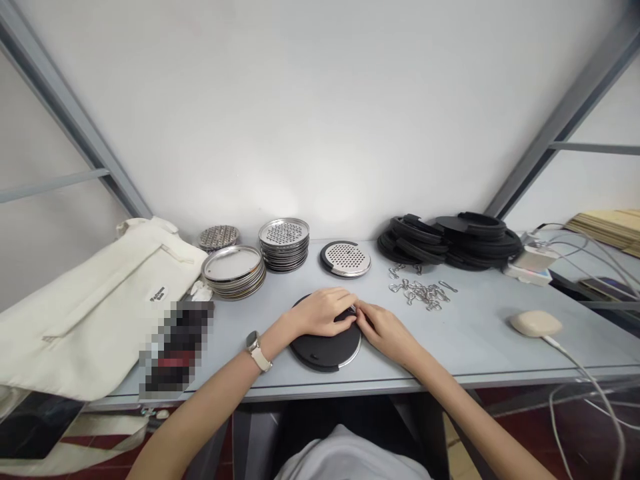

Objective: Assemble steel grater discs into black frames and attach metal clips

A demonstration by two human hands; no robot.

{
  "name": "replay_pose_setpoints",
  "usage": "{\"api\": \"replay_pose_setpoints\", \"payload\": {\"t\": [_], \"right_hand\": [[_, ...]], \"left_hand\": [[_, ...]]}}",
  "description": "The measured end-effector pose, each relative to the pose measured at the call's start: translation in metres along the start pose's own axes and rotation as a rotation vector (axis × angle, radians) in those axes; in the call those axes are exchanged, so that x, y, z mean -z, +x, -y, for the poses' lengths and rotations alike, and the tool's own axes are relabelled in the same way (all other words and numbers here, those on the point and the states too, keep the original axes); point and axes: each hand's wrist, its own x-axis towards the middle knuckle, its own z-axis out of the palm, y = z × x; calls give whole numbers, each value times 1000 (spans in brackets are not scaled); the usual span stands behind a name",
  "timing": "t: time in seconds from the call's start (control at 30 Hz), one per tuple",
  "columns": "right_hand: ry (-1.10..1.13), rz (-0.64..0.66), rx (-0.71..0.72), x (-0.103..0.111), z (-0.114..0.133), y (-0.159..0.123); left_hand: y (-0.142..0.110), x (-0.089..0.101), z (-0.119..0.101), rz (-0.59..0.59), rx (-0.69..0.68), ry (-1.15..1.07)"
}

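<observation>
A round black disc (320,350) with a silver metal rim showing at its lower right lies near the table's front edge. My left hand (323,313), with a watch on its wrist, rests over the disc's far side, fingers bent down on it near its right edge. My right hand (385,328) meets it there, thumb and forefinger pinched together. A glint of metal shows between the fingertips of both hands, but its shape is mostly covered. To the right lies a loose pile of small wire clips (423,293). Behind the disc is a round metal grater plate (349,259) partly edged in black.
Stacks of metal grater plates (284,233) and metal rings or lids (233,263) stand at the back left, beside a cream bag (115,293). Black plastic pieces (473,240) are heaped at the back right. A cream corded device (536,323) lies at the right.
</observation>
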Motion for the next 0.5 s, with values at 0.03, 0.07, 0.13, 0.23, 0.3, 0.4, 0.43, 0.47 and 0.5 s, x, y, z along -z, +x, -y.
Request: {"api": "replay_pose_setpoints", "payload": {"t": [0.03, 0.07, 0.13, 0.23, 0.3, 0.4, 0.43, 0.47, 0.5], "right_hand": [[2, -3, -13, 0, 0, 0], [3, -5, -22, -1, 0, 0], [0, -12, -23, -1, 0, 0], [-12, -11, -6, -1, -1, 0], [-21, -6, -2, -1, -1, 0], [-32, 0, 3, -1, -2, 1], [-32, 0, 4, -2, -2, 1], [-32, -1, 5, -2, -2, 1], [-32, -3, 4, -2, -1, 1]], "left_hand": [[0, 0, 0, -2, -2, -5], [0, 0, 0, -3, -3, -9], [0, -1, 1, -3, 0, -13], [0, 0, 0, 2, 1, -10], [0, 0, 0, 3, -5, -7], [0, 0, 0, 1, -7, -3], [0, 0, 0, 1, -6, -4], [0, 0, 0, 2, -6, -7], [0, 0, 0, 4, -8, -14]]}}
